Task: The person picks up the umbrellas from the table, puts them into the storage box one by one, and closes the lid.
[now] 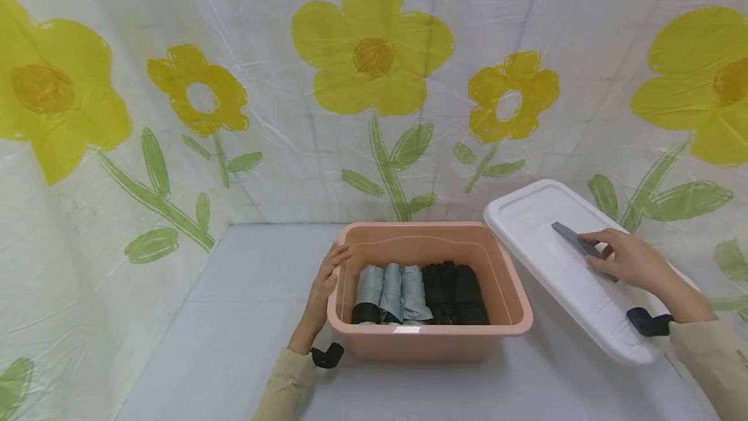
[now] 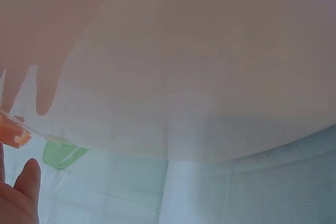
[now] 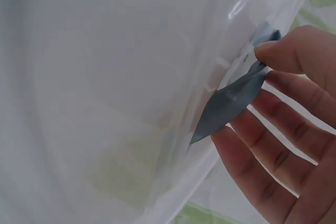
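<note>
A peach plastic storage bin [image 1: 423, 346] stands on the table with its top uncovered. Inside, light blue rolled bundles [image 1: 391, 284] fill the left part and black rolled bundles [image 1: 456, 291] the right. My left hand [image 1: 321, 288] rests at the bin's left rim, fingers extended along it; only part of the left hand [image 2: 21, 200] shows in the left wrist view. My right hand [image 1: 634, 262] pinches the grey handle [image 1: 575, 242] of a white lid [image 1: 537, 213]. Tilted, the lid overlaps the bin's right rim in the head view. Thumb and fingers close round the handle [image 3: 226, 106] in the right wrist view.
The bin and lid are over a table with a pale grey cover [image 1: 245, 278]. Behind and to the sides hangs a white curtain [image 1: 269, 167] printed with yellow flowers. A dark wrist camera [image 1: 648, 321] sits close to the lid's near edge.
</note>
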